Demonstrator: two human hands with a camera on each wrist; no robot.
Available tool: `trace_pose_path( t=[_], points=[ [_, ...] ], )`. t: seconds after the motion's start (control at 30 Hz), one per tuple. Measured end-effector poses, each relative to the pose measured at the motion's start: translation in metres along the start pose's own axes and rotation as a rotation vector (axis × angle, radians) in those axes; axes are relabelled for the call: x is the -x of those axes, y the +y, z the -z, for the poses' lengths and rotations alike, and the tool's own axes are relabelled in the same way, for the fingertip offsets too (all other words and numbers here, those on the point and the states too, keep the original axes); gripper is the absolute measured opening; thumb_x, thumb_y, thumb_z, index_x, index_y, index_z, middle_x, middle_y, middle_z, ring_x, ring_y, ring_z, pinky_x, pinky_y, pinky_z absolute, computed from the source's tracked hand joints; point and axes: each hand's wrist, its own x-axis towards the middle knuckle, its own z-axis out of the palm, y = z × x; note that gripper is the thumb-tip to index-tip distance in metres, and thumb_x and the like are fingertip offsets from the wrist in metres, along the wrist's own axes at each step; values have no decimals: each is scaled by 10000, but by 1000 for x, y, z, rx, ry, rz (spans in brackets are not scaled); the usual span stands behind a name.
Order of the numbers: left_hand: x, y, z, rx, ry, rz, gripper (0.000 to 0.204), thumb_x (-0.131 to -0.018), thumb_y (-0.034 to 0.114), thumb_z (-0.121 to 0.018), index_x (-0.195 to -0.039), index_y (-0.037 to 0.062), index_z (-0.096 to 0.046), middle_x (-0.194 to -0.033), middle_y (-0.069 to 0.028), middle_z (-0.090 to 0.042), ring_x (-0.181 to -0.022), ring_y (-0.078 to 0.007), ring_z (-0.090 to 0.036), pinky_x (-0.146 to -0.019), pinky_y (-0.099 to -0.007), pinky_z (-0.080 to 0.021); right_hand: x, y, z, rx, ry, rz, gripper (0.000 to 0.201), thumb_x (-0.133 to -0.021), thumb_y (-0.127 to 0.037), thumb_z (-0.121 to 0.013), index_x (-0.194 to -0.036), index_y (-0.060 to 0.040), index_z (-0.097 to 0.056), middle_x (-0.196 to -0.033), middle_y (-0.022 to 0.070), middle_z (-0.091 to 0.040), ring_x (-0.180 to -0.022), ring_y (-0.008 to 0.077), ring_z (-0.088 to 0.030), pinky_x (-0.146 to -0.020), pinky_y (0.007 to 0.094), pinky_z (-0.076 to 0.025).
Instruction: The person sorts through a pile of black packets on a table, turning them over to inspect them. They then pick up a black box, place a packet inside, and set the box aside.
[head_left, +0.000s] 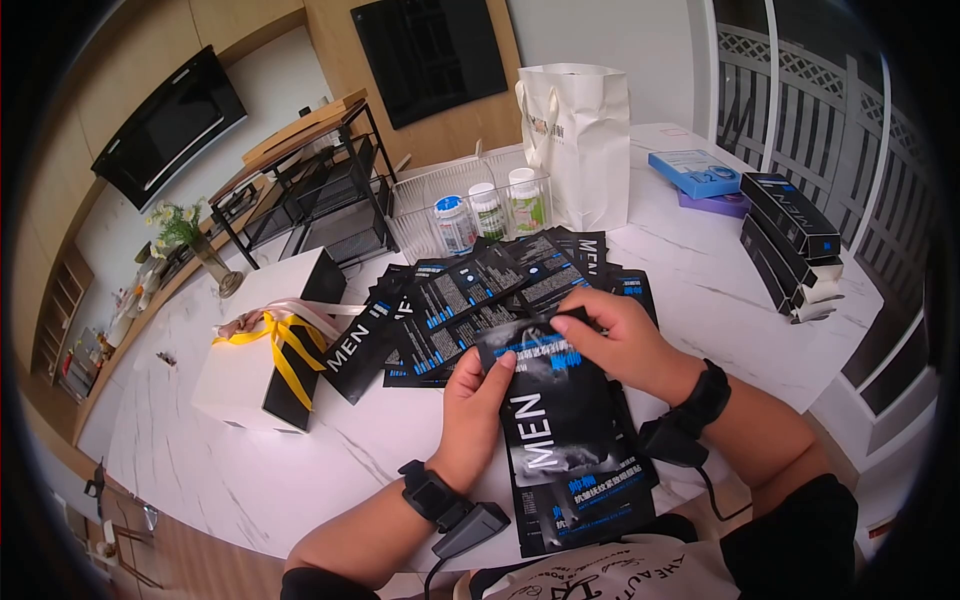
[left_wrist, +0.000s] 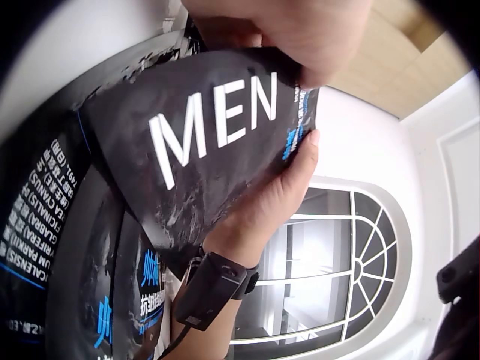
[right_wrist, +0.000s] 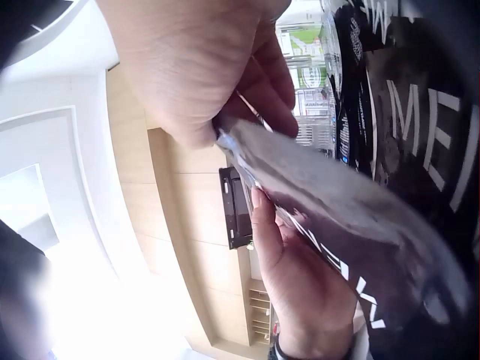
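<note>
A black foil pouch [head_left: 570, 430] with white "MEN" lettering and blue print is held up between both hands over the front of the table. My left hand [head_left: 473, 405] pinches its upper left side, the thumb lying on the front face. At the top right corner, my right hand [head_left: 632, 345] grips the pouch between thumb and fingers. Seen edge-on in the right wrist view, the pouch [right_wrist: 337, 195] bulges a little. More black pouches [head_left: 590, 515] lie under it near the person's body. Beyond the hands spreads a loose pile of similar pouches [head_left: 465, 290].
On the left stands a white box [head_left: 245, 385] with a yellow ribbon [head_left: 290, 350]. Behind the pile are a clear bin [head_left: 420, 215] of bottles and a white paper bag [head_left: 590, 150]. Black cartons [head_left: 795, 235] and a blue box [head_left: 695, 172] sit at right.
</note>
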Motion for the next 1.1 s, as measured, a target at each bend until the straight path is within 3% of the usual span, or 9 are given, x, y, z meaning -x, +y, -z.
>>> trace_pose_path(
  t=[0.07, 0.1, 0.23, 0.3, 0.5, 0.57, 0.63, 0.77, 1.1],
  points=[
    [-1, -2, 2, -22, 1, -1, 135, -894, 108, -499, -998, 36, -544, -916, -23, -614, -789, -48, -556, -715, -199, -443, 0, -2, -2, 31, -32, 189, 156, -841, -154, -579, -869, -4, -550, -675, 28, -509, -571, 64, -435, -511, 220, -364],
    [-2, -3, 3, -44, 3, -3, 131, -894, 108, -499, -992, 36, -548, -915, -24, -616, -789, -48, -557, -717, -200, -444, 1, -3, -2, 31, -31, 189, 156, -841, -154, -579, -869, -4, -550, -675, 28, -509, -571, 64, -435, -511, 220, -364],
    [0, -1, 2, -37, -15, -47, 149, -892, 123, -510, -1007, 38, -551, -914, -15, -614, -792, -58, -556, -729, -205, -443, 0, -3, 0, 109, 39, 57, 150, -849, -164, -567, -869, -17, -548, -600, 25, -475, -537, 63, -413, -485, 230, -345],
    [3, 0, -1, -87, -17, -68, 157, -890, 129, -515, -1013, 39, -552, -913, -13, -612, -792, -61, -554, -730, -207, -441, -2, -8, 1, 90, 27, -116, 153, -853, -171, -562, -859, -19, -545, -563, 9, -452, -527, 59, -395, -478, 232, -334],
    [-3, -6, 8, -54, -45, 25, 174, -895, 148, -502, -1028, 46, -549, -968, -27, -609, -850, -78, -560, -780, -233, -436, 2, -1, -5, 15, 0, 143, 139, -853, -154, -562, -859, -17, -535, -640, 17, -485, -550, 52, -403, -486, 233, -339],
    [-2, -3, 2, -51, -34, 8, 144, -899, 127, -495, -995, 37, -557, -909, -20, -619, -794, -61, -563, -722, -208, -448, 4, -5, -4, -10, -52, 205, 136, -853, -150, -562, -863, -17, -534, -654, 22, -489, -555, 50, -408, -487, 233, -340],
    [-1, -3, 1, -11, -13, 3, 147, -896, 126, -502, -1000, 39, -556, -909, -18, -619, -794, -61, -561, -724, -207, -446, 3, -9, -2, 31, 6, 60, 141, -857, -157, -556, -862, -17, -533, -638, 17, -486, -559, 49, -415, -486, 233, -339],
    [3, 0, -2, -63, -22, -42, 148, -893, 123, -507, -1005, 39, -555, -916, -20, -618, -799, -62, -558, -729, -206, -444, -2, 12, -2, -6, 44, -26, 152, -865, -175, -549, -858, -24, -533, -598, 2, -450, -550, 46, -394, -481, 228, -326],
    [-1, -1, 1, 71, 39, -35, 177, -902, 150, -491, -1026, 39, -550, -947, -31, -614, -837, -72, -564, -763, -217, -445, -1, 7, -8, -254, -64, -99, 159, -860, -153, -562, -886, 3, -549, -700, -27, -518, -634, 14, -438, -543, 196, -375]
  ],
)
